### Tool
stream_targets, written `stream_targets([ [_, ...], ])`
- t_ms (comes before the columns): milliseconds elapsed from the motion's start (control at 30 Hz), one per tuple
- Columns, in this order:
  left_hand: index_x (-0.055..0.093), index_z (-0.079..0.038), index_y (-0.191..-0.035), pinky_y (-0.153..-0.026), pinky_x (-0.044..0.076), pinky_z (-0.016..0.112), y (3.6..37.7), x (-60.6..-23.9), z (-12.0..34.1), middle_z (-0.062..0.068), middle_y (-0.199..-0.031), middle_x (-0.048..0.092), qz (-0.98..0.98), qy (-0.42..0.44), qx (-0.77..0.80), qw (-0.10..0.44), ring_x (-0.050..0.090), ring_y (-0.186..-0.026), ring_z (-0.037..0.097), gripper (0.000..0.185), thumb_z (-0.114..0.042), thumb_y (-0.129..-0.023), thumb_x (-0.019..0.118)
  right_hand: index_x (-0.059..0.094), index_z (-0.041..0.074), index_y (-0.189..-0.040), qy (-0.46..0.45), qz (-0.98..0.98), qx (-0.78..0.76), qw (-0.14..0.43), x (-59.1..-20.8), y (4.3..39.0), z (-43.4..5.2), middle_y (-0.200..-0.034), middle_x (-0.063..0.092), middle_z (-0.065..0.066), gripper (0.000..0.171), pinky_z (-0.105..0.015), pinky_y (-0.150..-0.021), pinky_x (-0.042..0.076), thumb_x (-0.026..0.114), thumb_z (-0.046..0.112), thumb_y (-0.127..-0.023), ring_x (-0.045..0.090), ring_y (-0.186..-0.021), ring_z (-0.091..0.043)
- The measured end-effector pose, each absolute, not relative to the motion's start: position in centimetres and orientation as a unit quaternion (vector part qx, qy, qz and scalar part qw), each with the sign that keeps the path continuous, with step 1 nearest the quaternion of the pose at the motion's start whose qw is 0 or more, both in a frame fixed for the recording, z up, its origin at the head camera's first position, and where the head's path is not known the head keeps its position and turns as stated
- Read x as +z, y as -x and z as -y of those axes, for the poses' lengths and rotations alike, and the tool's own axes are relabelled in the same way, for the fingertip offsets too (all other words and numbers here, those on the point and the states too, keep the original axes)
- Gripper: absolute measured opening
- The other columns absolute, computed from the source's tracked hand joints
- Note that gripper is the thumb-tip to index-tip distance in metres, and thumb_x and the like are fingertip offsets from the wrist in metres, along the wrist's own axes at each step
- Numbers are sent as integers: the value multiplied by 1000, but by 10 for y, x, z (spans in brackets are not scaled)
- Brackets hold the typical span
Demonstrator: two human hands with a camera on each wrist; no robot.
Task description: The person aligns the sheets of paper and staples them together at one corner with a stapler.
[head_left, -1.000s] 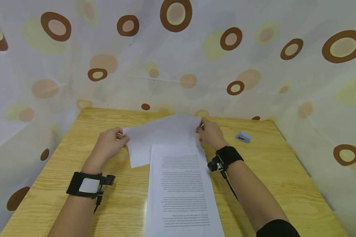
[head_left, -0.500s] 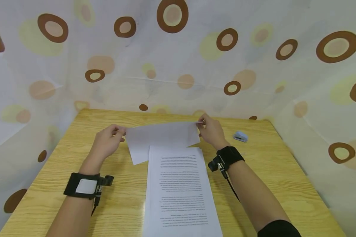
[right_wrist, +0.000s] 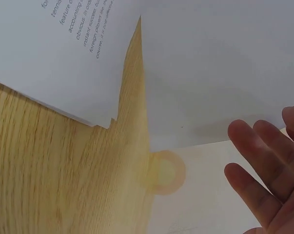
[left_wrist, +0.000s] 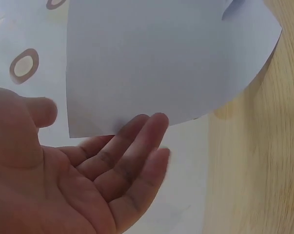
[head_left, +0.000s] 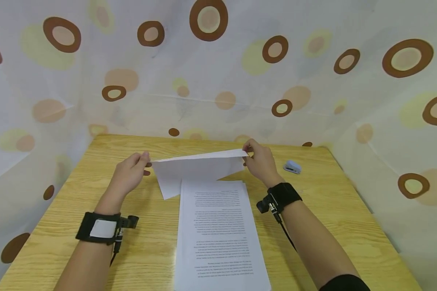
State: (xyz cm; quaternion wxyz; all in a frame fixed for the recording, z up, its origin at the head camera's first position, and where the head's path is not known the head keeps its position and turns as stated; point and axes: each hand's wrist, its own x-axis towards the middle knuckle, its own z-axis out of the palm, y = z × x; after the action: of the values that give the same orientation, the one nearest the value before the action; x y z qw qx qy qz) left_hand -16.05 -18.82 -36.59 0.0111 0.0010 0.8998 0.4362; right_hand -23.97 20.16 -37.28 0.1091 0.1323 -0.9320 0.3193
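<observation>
Head view shows a person holding a blank white sheet (head_left: 198, 167) above the far half of a wooden surface (head_left: 58, 218), its upper edge lifted and its lower left corner drooping to the wood. Their left hand (head_left: 129, 176) meets the sheet's left corner with fingers mostly straight and relaxed; the left wrist view shows an open palm with fingertips (left_wrist: 154, 124) brushing the paper's lower edge (left_wrist: 166, 63), not curled round it. Their right hand (head_left: 260, 161) pinches the sheet's upper right corner between thumb and fingers in the head view, while the right wrist view shows only loosely extended fingers (right_wrist: 264, 165) beside the sheet (right_wrist: 220, 68), so the pinch itself is not visible there. Just nearer the person lies a stack of printed pages (head_left: 220, 234), touching the held sheet's lower edge in the head view; its text runs upside down to the camera and is too small to read there. In the right wrist view the stack's corner (right_wrist: 54, 58) shows fragments of words such as "accounting", "obvious" and "foreign". A small pale blue stapler (head_left: 292, 166) sits on the surface to the right of the right hand, apart from it. Both wrists carry black straps, and a dotted curtain (head_left: 218, 72) surrounds the surface
</observation>
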Motion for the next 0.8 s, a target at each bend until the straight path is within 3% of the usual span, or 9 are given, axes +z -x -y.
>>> stream_targets([
  [200,56,2,-137,-77,54,36,161,-368,187,25,-128,67,-909,10,417,9,75,-102,34,48,-36,-110,50,63,11,-111,-147,926,328,118,-369,234,-203,-119,75,-17,8,-34,-63,56,63,11,-103,75,-75,-26],
  [400,54,3,-139,-64,49,29,161,-367,186,26,-124,61,-905,15,424,-2,71,-92,31,37,-11,-105,54,64,12,-111,-152,906,382,101,-365,229,-205,-118,73,-13,13,-35,-59,49,52,14,-107,71,-77,-28],
  [500,55,3,-138,-62,48,29,160,-366,185,25,-119,62,-905,9,426,-8,69,-90,32,36,-7,-104,54,63,12,-115,-132,886,438,70,-363,228,-207,-120,70,-13,17,-39,-67,58,49,18,-109,75,-86,-30],
  [633,57,3,-137,-61,47,28,160,-366,184,23,-115,62,-904,-5,428,-6,67,-89,32,34,-6,-104,53,59,10,-127,-102,864,490,56,-360,230,-211,-121,70,-17,25,-45,-83,62,49,26,-111,73,-86,-29],
  [800,60,0,-136,-61,45,29,159,-366,184,20,-113,61,-906,-30,422,9,63,-88,30,34,-5,-103,53,53,8,-137,-64,845,528,60,-355,232,-214,-116,73,-20,37,-41,-78,63,52,32,-110,72,-78,-24],
])
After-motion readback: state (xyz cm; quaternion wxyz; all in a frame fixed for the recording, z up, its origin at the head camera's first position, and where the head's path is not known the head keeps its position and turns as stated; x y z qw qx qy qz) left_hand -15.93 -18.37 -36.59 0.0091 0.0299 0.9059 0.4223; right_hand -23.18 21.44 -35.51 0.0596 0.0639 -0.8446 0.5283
